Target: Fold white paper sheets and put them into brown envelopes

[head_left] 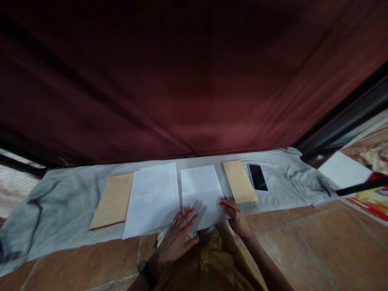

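A sheet of white paper (202, 184) lies in front of me on a grey cloth. My left hand (179, 233) is open, its fingers stretched across the lower left corner of that sheet. Those fingers also reach near the corner of a larger stack of white paper (153, 198) to the left. At the sheet's lower right edge, my right hand (235, 215) rests open with its fingertips on the paper. Just beyond it is a narrow stack of brown envelopes (239, 181). Further left, larger brown envelopes (112, 200) lie partly beside the white stack.
A phone (258, 178) with a dark screen lies right of the narrow envelopes. The grey cloth (287, 182) covers a long narrow surface below a dark red hanging fabric (194, 101). Tiled floor (291, 246) shows in front. A white sheet (345, 169) and colourful printed material (371, 200) are at far right.
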`<state>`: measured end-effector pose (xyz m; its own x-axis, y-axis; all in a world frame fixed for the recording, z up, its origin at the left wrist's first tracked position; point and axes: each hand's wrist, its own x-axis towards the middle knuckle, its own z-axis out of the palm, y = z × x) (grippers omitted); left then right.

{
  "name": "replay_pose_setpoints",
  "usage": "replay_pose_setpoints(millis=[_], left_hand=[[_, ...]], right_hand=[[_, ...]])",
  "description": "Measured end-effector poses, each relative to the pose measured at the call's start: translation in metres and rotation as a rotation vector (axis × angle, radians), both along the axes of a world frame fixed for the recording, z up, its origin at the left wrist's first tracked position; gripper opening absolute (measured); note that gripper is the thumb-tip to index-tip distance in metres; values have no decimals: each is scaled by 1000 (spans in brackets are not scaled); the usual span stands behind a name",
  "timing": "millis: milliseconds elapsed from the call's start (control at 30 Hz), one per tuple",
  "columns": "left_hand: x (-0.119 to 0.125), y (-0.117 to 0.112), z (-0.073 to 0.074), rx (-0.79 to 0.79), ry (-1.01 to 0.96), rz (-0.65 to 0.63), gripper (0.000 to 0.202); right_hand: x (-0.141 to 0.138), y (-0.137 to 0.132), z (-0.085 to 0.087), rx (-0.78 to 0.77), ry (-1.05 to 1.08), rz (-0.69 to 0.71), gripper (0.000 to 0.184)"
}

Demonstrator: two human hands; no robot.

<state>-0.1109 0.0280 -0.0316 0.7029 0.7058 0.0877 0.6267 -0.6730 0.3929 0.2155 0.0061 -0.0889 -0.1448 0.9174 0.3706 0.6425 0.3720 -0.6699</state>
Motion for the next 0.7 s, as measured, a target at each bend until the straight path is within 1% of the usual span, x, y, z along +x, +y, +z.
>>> replay_pose_setpoints(millis=[33,100,167,233,300,400,500,600,667,700], left_hand=[[6,-4,-2,18,45,-28,70],[13,-8,-9,40,106,-1,73],[13,-6,-17,37,137,58,74],[7,-1,-22,11,157,69,76],[-1,4,-21,-29,171,37,79],[-10,16,-11,-103,175,3,78],[-10,31,-3,-150,123,4,67],[-7,48,-2,-214,-30,37,43],[-5,57,-4,-284,-145,110,26],[-4,60,-5,-320,-191,163,22]], right_hand=[[1,0,-1,14,-2,5,50],[2,0,-1,30,-17,35,50],[4,-2,-1,35,-33,61,49],[6,-6,-1,28,-47,73,48],[9,-9,-2,20,-52,78,49],[12,-9,-2,2,-40,92,46],[11,-3,3,-47,-14,68,34],[5,6,10,-154,1,-43,23],[-2,10,16,-210,19,-143,24],[-5,12,18,-226,35,-189,26]])
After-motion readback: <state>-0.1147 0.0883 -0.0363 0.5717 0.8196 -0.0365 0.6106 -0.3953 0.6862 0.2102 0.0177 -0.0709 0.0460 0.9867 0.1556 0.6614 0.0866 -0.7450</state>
